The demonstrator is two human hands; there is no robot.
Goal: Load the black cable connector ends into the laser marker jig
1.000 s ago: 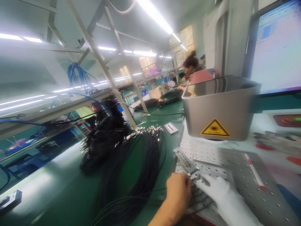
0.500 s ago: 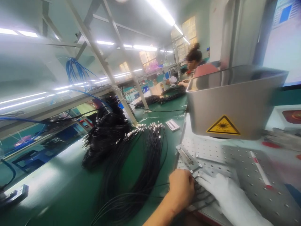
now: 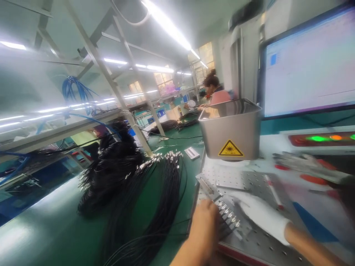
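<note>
- Connectors [image 3: 227, 213], metal, are set in a slanted row between the two hands, on the near side of the perforated plate [image 3: 270, 229].
- Left hand [image 3: 204, 218], bare, is placed just left of the row; fingers are curled inward at its upper end. Fingertips are hidden, so whether anything is gripped cannot be told.
- Right hand [image 3: 259, 211], white-gloved, is held just right of the row, over the plate, fingers pointed toward the upper connectors. Fingers are blurred; contact or grip cannot be told.
- Black cables are seen beside the left hand, below the row; their ends are partly covered.
- Metal fixture [image 3: 208, 187] is located just beyond the left hand, at the row's upper end.
- Cable bundle [image 3: 162, 199], black, silver-tipped, is laid on the green table [image 3: 55, 229], left of the left hand and well apart from the right.
- Red-and-white pen [image 3: 274, 192] is laid beyond the right hand.
- Gray housing [image 3: 230, 135], marked with a yellow warning triangle, is positioned beyond both hands.
</note>
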